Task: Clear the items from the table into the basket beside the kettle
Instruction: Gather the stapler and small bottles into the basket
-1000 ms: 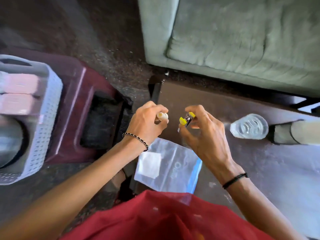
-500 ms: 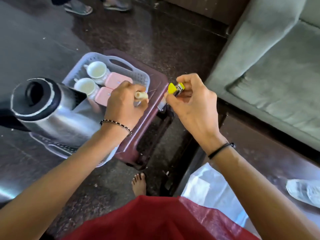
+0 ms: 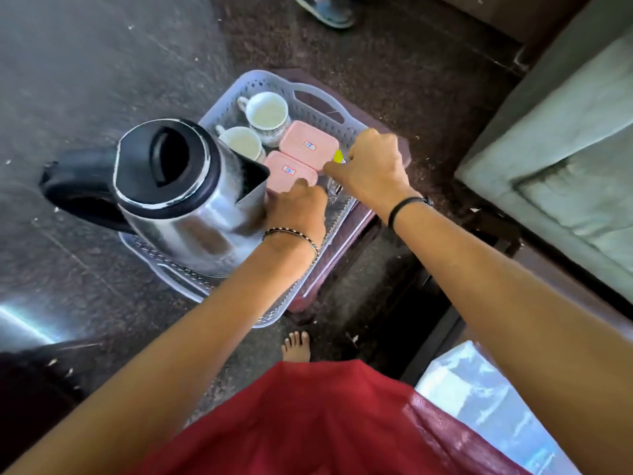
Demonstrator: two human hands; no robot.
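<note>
A pale perforated basket (image 3: 346,118) sits on a maroon stool (image 3: 356,221). Inside it stand a steel kettle (image 3: 191,200) with a black lid, two white cups (image 3: 267,113) and two pink lidded boxes (image 3: 308,144). My left hand (image 3: 298,209) is down in the basket beside the kettle, fingers curled; the small cream item it carried is hidden under it. My right hand (image 3: 370,164) hovers over the basket's right side, pinching a small yellow-tipped lighter (image 3: 338,156).
The dark table (image 3: 582,303) lies at the lower right with a clear plastic bag (image 3: 479,399) on it. A green sofa (image 3: 565,159) fills the right side. Another person's sandalled foot (image 3: 329,12) is at the top. My bare foot (image 3: 296,344) is on the dark floor.
My view swung left from the table to the basket. Both hands travelled with their items and have dropped into the basket, the left one lower beside the kettle.
</note>
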